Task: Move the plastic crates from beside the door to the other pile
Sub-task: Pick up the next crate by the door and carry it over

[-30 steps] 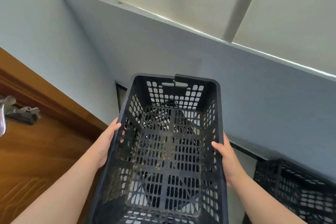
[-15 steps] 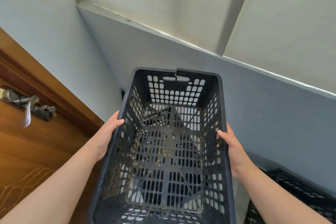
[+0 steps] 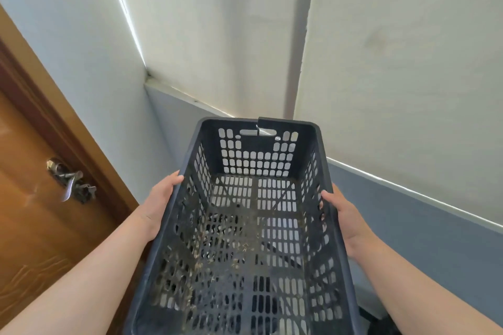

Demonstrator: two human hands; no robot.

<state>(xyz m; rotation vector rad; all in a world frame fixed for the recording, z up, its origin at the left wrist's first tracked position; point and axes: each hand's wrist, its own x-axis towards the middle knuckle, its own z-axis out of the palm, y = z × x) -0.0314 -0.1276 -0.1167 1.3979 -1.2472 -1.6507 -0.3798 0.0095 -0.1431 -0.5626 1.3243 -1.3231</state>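
A dark perforated plastic crate fills the lower middle of the head view, held up in front of me with its open top facing me. Bits of dry debris lie on its slotted bottom. My left hand grips the crate's left rim and my right hand grips its right rim. A corner of another dark crate shows at the bottom right, mostly hidden behind my right forearm.
A brown wooden door with a metal handle and keys stands at the left. Pale blue walls meet in a corner behind the crate, under a white ceiling.
The crate has risen in my hands and my view has tilted upward and left. More ceiling and door show, and the pile of crates at lower right has nearly left the view.
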